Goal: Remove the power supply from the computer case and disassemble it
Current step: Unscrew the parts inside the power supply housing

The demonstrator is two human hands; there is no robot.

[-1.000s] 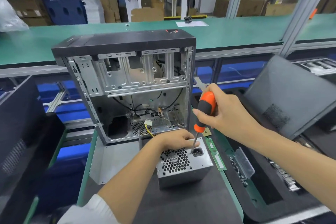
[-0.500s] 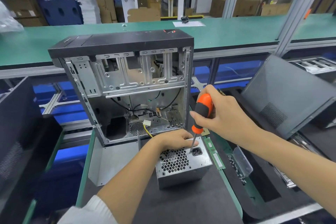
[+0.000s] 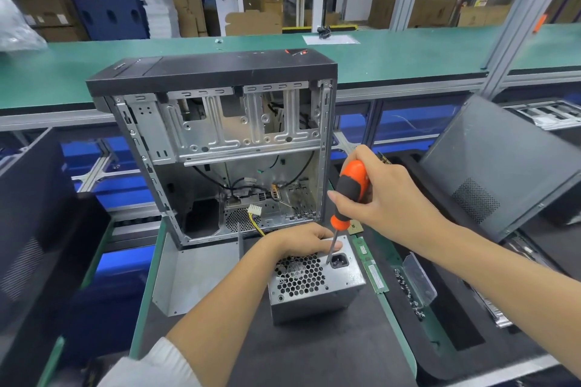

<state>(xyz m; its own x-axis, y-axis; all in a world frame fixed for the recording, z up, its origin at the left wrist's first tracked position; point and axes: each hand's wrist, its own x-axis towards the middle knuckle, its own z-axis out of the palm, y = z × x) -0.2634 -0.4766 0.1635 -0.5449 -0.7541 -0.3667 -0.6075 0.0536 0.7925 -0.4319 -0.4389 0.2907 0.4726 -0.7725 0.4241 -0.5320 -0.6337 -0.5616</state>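
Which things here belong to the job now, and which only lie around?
In use:
- power supply, outside the case
- screwdriver, tip at its top face
- left hand steadying it
- right hand gripping the handle
- computer case

Lying about:
- memory stick
- loose screws
- side panel

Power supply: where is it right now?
Head view, lower centre: the power supply sits on the dark mat in front of the open computer case, under the left hand, with the screwdriver tip on its top face.
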